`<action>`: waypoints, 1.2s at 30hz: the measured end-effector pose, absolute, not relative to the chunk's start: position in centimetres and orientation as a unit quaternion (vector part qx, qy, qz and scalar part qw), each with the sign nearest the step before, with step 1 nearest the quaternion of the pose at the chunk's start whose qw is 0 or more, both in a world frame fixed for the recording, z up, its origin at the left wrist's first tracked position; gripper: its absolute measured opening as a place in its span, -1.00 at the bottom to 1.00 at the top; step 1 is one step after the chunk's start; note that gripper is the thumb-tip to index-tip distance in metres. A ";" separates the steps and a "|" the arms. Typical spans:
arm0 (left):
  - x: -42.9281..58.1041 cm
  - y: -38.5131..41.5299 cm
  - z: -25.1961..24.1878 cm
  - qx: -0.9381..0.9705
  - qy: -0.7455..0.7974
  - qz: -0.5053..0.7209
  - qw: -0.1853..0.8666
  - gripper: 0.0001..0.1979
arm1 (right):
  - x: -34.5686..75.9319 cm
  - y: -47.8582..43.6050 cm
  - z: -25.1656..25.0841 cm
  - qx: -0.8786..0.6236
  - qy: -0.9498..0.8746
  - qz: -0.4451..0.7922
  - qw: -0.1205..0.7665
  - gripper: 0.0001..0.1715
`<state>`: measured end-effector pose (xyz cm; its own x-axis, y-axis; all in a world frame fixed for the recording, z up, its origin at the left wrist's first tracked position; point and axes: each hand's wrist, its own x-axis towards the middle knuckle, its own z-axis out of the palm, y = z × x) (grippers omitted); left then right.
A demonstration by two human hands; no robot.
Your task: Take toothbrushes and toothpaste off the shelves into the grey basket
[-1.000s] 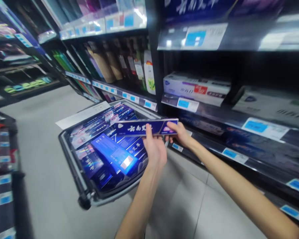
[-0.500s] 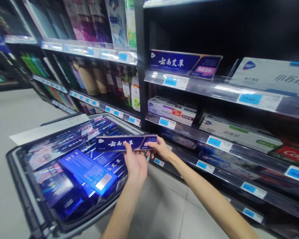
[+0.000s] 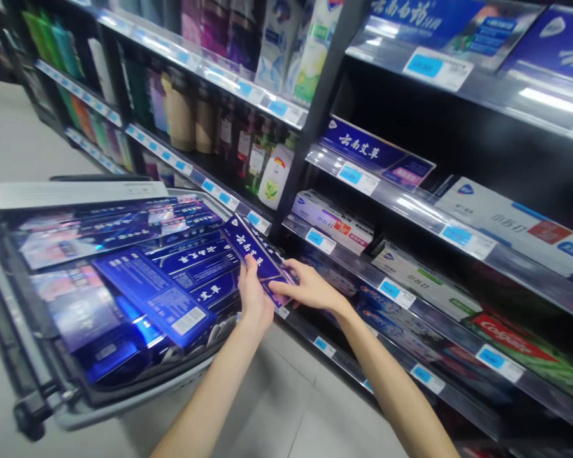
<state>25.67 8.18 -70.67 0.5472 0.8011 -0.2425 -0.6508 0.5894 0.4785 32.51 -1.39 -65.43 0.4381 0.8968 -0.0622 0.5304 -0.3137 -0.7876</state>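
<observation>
Both hands hold a dark blue toothpaste box (image 3: pixel 255 254), its printed front face up and tilted down to the right. My left hand (image 3: pixel 255 296) grips its lower side, thumb on the front. My right hand (image 3: pixel 308 286) is closed on its right end. Left of the hands, an open grey-rimmed case (image 3: pixel 138 404) holds many blue and purple boxes; a blue box (image 3: pixel 155 296) lies back side up on top of them. On the shelf at right stands a matching blue box (image 3: pixel 375 151).
Shelves (image 3: pixel 410 203) with price tags run along the right and back, holding white toothpaste boxes (image 3: pixel 332 219) and a red Colgate box (image 3: pixel 510 337). Bottles (image 3: pixel 275 175) stand on shelves further left. A white sheet (image 3: pixel 76 193) lies on the case's far edge.
The held box has turned from nearly level to slanting down to the right. The view has shifted, bringing more upper shelf boxes into sight, and the case appears further left.
</observation>
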 end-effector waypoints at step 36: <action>25.1 7.7 -71.1 0.279 0.163 0.397 0.859 -0.69 | 41.2 -6.7 -37.6 -0.897 -0.307 -0.317 -0.002 -0.36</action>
